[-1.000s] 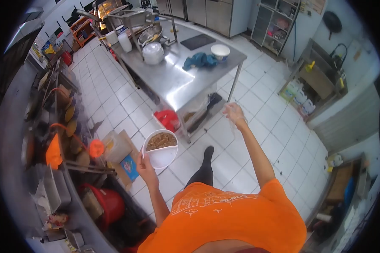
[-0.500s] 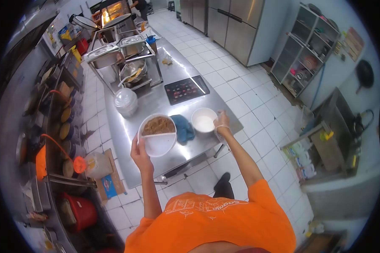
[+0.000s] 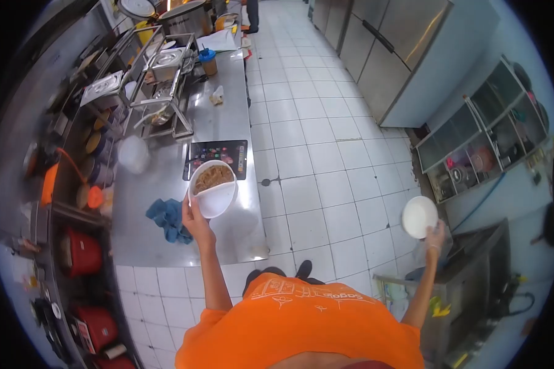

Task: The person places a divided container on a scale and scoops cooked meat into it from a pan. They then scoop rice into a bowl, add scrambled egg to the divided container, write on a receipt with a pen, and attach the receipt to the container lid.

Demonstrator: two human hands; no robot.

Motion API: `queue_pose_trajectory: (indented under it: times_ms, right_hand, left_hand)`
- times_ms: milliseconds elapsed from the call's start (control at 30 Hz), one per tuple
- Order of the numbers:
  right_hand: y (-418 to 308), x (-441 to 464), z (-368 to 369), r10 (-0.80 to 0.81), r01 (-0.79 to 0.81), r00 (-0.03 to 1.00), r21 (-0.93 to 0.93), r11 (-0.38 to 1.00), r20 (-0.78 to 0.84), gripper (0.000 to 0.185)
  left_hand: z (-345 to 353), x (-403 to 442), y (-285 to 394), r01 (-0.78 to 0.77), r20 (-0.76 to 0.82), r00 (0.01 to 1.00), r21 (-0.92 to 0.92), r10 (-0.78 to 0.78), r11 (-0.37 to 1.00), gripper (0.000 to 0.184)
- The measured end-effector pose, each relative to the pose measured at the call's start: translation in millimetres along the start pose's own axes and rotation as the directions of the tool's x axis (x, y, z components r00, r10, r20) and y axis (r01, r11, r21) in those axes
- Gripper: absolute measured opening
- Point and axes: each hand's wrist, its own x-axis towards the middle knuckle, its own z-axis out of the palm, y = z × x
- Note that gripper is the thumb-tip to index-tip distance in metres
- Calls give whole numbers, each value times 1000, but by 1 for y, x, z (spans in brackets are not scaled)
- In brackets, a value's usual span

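My left hand (image 3: 197, 224) is closed on the near-left rim of a round white divided bowl (image 3: 218, 203), held above the steel table. Shredded brown food (image 3: 213, 177) fills its far half, and the near half shows bare white. Out to the right, my right hand (image 3: 436, 237) grips a smaller white bowl (image 3: 419, 216) by its edge, over the tiled floor. Its inside looks plain white. Something clear, perhaps a plastic glove, covers the right hand. A crumpled blue cloth (image 3: 168, 220) lies on the table left of my left hand. Behind the divided bowl is a black tablet (image 3: 232, 150).
The steel table (image 3: 141, 246) ends at a corner near my left side. A metal rack (image 3: 181, 126) with lidded pans and a blue-lidded cup (image 3: 208, 63) stand farther back. At right are a sink unit (image 3: 483, 261) and wire shelf (image 3: 474, 144). Another person stands far off.
I have turned and moved right, away from the table's front. The right hand carried the small bowl off the table side toward the sink unit. The divided bowl stayed in my left hand.
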Motion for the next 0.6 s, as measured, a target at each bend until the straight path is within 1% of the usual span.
queue_pose_trajectory:
  times_ms: [33, 67, 167, 200, 233, 267, 300, 367, 400, 433, 467, 500, 533, 567, 600]
  right_hand:
    - [-21, 31, -15, 78, -82, 995, 64, 995, 66, 43]
    - [-41, 61, -13, 150, -167, 979, 123, 978, 137, 46]
    - [-71, 125, 49, 86, -122, 978, 190, 974, 188, 57]
    - [-67, 151, 85, 48, -83, 971, 141, 987, 236, 67]
    - [-66, 161, 132, 6, -59, 976, 235, 970, 219, 68]
    - [-67, 176, 178, -31, -21, 968, 204, 979, 248, 71]
    - [-48, 195, 232, -78, -111, 912, 426, 898, 404, 75]
    - [-82, 203, 316, 36, -317, 825, 409, 856, 564, 71]
    - [-73, 217, 364, 19, -348, 782, 411, 843, 623, 65]
    - [-57, 229, 413, 0, -379, 735, 411, 829, 678, 59]
    - [-52, 231, 445, 62, -485, 704, 415, 770, 707, 55]
    - [-51, 232, 469, 118, -580, 669, 416, 701, 734, 52]
    - [-49, 238, 473, 170, -541, 590, 231, 809, 789, 53]
    - [-2, 246, 501, 57, -610, 583, 390, 690, 810, 46]
    - [19, 257, 512, 90, -671, 489, 309, 675, 868, 35]
  left_hand:
    - [17, -6, -5, -12, -25, 1000, -7, 12, 1000, 36]
    - [32, -9, -11, 1, -47, 999, -1, -1, 1000, 36]
    - [71, -17, -33, 41, -99, 994, 2, -41, 999, 35]
    - [85, -16, -41, 39, -104, 994, 7, -38, 999, 35]
    - [98, -13, -51, 36, -107, 994, 12, -34, 999, 35]
    - [114, -9, -59, 33, -109, 994, 20, -30, 999, 35]
    - [132, -2, -66, 24, -100, 995, 11, -23, 1000, 35]
    - [171, 20, -82, 16, -124, 992, 17, -13, 1000, 35]
    - [188, 36, -88, 10, -134, 991, 20, -7, 1000, 36]
    - [203, 57, -106, -87, -128, 987, 47, 92, 995, 36]
    - [223, 75, -110, -91, -141, 985, 48, 97, 995, 37]
    - [247, 95, -114, -96, -153, 983, 42, 102, 994, 37]
    - [272, 117, -117, -99, -163, 981, 33, 103, 995, 37]
    - [294, 143, -122, -112, -143, 983, 16, 113, 994, 37]
    - [318, 168, -126, -117, -132, 984, 28, 119, 993, 36]
